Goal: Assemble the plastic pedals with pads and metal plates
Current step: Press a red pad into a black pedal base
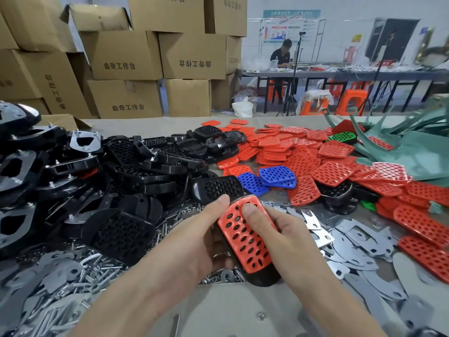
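Head view shows both hands meeting just above the near edge of the grey table (230,310), clasped on one black pedal (263,279) with a red pad (245,242) lying on its upper face. The pedal's long axis runs away from the person and leans a little to the left. Its far end rises towards the parts heaps, its near end dips towards the table edge, and the perforated pad faces up to the camera. The left hand (194,242) curls round the pedal's left side from beneath, its thumb laid at the pad's far left corner. The right hand (281,237) wraps the right edge, its thumb pressed flat on the far part of the pad. Loose black pedals (136,161) are heaped to the left, some already carrying metal plates. Red pads (303,152) are spread to the right, with two blue pads (277,177) and a green pad (342,137) among them. Metal plates (352,239) lie near the right hand, and screws (97,266) lie below the left forearm. Cardboard boxes (126,54) are stacked behind the table, and a seated person (281,55) works at a distant bench.
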Demonstrator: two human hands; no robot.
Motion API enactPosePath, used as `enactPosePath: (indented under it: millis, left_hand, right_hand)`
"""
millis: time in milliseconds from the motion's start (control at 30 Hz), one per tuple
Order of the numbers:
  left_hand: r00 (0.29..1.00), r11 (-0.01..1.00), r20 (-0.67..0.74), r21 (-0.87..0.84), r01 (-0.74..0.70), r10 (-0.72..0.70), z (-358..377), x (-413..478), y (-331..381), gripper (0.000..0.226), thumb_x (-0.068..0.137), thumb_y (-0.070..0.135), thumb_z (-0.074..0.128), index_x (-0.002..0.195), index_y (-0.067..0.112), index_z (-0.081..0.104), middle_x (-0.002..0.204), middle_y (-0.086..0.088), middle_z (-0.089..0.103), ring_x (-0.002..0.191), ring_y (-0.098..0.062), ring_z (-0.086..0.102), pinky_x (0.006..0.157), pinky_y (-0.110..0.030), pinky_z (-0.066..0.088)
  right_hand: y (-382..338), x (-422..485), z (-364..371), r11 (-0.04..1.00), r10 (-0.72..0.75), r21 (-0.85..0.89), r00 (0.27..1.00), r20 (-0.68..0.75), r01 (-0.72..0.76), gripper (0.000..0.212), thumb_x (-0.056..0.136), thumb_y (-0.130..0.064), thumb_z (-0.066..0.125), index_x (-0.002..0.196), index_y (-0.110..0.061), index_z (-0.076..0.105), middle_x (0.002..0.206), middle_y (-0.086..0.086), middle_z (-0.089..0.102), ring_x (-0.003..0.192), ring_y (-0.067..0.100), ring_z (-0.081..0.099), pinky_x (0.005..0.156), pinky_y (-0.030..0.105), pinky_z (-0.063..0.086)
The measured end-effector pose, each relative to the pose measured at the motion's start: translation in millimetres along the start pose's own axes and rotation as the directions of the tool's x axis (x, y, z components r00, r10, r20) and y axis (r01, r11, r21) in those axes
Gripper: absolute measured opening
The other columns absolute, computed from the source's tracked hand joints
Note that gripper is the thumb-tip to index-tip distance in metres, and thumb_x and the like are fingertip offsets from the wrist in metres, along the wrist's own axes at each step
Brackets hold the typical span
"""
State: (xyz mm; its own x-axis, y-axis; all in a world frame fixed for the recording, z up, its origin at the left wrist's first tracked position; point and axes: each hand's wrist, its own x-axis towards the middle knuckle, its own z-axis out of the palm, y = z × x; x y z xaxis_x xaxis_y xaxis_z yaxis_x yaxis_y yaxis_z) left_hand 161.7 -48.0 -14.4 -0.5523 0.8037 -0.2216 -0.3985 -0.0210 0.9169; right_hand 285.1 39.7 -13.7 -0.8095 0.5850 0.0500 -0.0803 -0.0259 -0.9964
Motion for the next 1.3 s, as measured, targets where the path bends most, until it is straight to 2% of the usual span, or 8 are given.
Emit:
enactPosePath:
  millis: [100, 233, 333, 700, 933, 1033, 1133, 1300]
  left_hand:
    - [0.999, 0.999, 0.034, 0.052, -0.009, 0.007, -2.1, -6.9, 0.5, 0.048, 0.069, 0.051, 0.077, 0.088, 0.007, 0.081, 0.1, -0.026, 0.073, 0.09, -0.035, 0.068, 0.084, -0.044, 0.048]
    - [0.996, 0.995, 0.03, 0.06, -0.08, 0.079, -3.3, -13.2, -1.1, 0.055, 0.059, 0.056, 0.073, 0.085, 0.009, 0.08, 0.102, -0.029, 0.071, 0.087, -0.036, 0.067, 0.084, -0.055, 0.052]
    - [0.991, 0.986, 0.034, 0.107, -0.129, 0.126, -1.3, -16.0, -2.2, 0.062, 0.068, 0.059, 0.068, 0.093, 0.003, 0.076, 0.104, -0.031, 0.07, 0.09, -0.034, 0.07, 0.099, -0.061, 0.047]
    - [0.975, 0.955, 0.034, 0.196, -0.223, 0.22, 2.9, -11.7, -12.6, 0.054, 0.073, 0.066, 0.064, 0.092, 0.019, 0.08, 0.095, -0.012, 0.078, 0.094, -0.03, 0.075, 0.089, -0.047, 0.059]
    - [0.882, 0.723, 0.023, 0.563, -0.401, 0.47, 6.9, -25.7, -9.3, 0.079, 0.094, 0.07, 0.033, 0.083, -0.003, 0.061, 0.078, -0.024, 0.062, 0.066, -0.03, 0.056, 0.074, -0.052, 0.05]
    - [0.9, 0.797, -0.022, 0.476, -0.373, 0.435, 1.7, -22.7, -7.8, 0.075, 0.094, 0.068, 0.035, 0.081, 0.0, 0.065, 0.068, -0.009, 0.065, 0.063, -0.018, 0.059, 0.065, -0.034, 0.053]
    - [0.946, 0.874, 0.031, 0.375, -0.31, 0.322, -3.8, -17.8, -10.5, 0.061, 0.093, 0.063, 0.042, 0.089, 0.014, 0.077, 0.085, -0.002, 0.078, 0.081, -0.011, 0.074, 0.07, -0.015, 0.054]
    - [0.973, 0.932, 0.058, 0.28, -0.232, 0.225, -3.2, -14.9, -14.4, 0.062, 0.083, 0.074, 0.056, 0.104, 0.02, 0.077, 0.104, -0.008, 0.077, 0.103, -0.029, 0.073, 0.1, -0.053, 0.051]
  right_hand:
    - [-3.2, -0.8, -0.8, 0.999, 0.005, 0.032, 1.0, 0.014, -0.006, 0.04, 0.076, -0.06, 0.071, 0.082, -0.021, 0.076, 0.07, 0.002, 0.076, 0.055, 0.014, 0.072, 0.049, 0.019, 0.053]
    - [0.8, 0.7, -1.1, 1.0, 0.012, -0.013, 1.0, -0.017, -0.012, 0.056, 0.067, -0.069, 0.073, 0.088, -0.017, 0.075, 0.084, 0.016, 0.077, 0.069, 0.028, 0.073, 0.067, 0.044, 0.061]
    - [1.4, 0.3, -0.5, 1.0, -0.012, 0.007, 0.999, -0.048, 0.012, 0.044, 0.07, -0.063, 0.077, 0.085, -0.021, 0.077, 0.079, 0.008, 0.078, 0.066, 0.018, 0.074, 0.057, 0.028, 0.058]
    - [3.0, -2.0, 4.0, 0.996, -0.074, 0.036, 0.985, -0.153, 0.081, 0.034, 0.074, -0.055, 0.068, 0.085, -0.025, 0.078, 0.075, 0.004, 0.077, 0.058, 0.009, 0.07, 0.049, 0.017, 0.052]
    - [6.7, -0.8, 7.7, 0.999, -0.031, 0.036, 0.997, -0.073, 0.033, 0.037, 0.073, -0.06, 0.068, 0.085, -0.027, 0.078, 0.078, 0.001, 0.078, 0.064, 0.011, 0.074, 0.051, 0.018, 0.054]
    - [4.1, -1.3, 9.4, 1.0, 0.007, 0.021, 1.0, 0.017, -0.007, 0.031, 0.082, -0.062, 0.074, 0.094, -0.034, 0.078, 0.09, 0.0, 0.08, 0.078, 0.014, 0.078, 0.061, 0.019, 0.057]
    - [3.1, -0.3, 6.2, 0.999, 0.046, 0.025, 0.999, 0.017, -0.046, 0.03, 0.08, -0.06, 0.074, 0.097, -0.036, 0.079, 0.091, 0.001, 0.081, 0.08, 0.016, 0.078, 0.06, 0.02, 0.058]
    - [6.9, 2.5, -3.6, 0.999, 0.036, 0.019, 0.998, -0.059, -0.035, 0.04, 0.072, -0.062, 0.066, 0.092, -0.031, 0.079, 0.085, 0.002, 0.08, 0.071, 0.015, 0.077, 0.054, 0.017, 0.055]
